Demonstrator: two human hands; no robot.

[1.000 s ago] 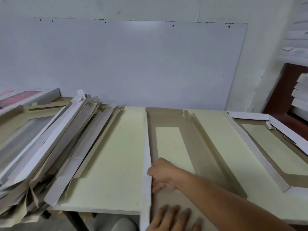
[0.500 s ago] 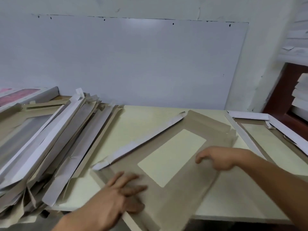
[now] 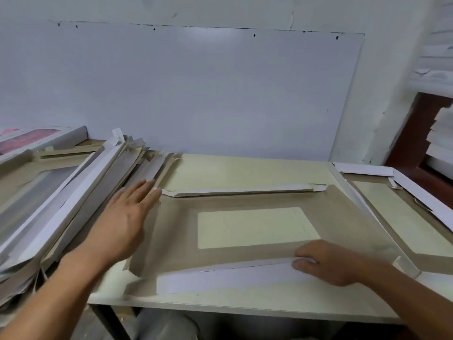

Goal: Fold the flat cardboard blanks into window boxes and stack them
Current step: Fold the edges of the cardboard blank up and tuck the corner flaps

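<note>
1. Hands: 2, left hand (image 3: pixel 122 224) at 9 o'clock, right hand (image 3: pixel 326 263) at 4 o'clock.
2. Flat window blank (image 3: pixel 176 231) on the table (image 3: pixel 245 303): 1, centre.
3. Folded box (image 3: pixel 402 217): 1, 3 o'clock.
4. Heap of blanks (image 3: pixel 73 200): 1, 9 o'clock, pieces uncountable.
5. White board (image 3: pixel 196 94): 1, 12 o'clock.

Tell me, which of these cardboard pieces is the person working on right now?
The flat blank in the table's middle, under both hands: right hand on its near flap, left hand at its left end. The left pile and right box lie untouched.
</note>
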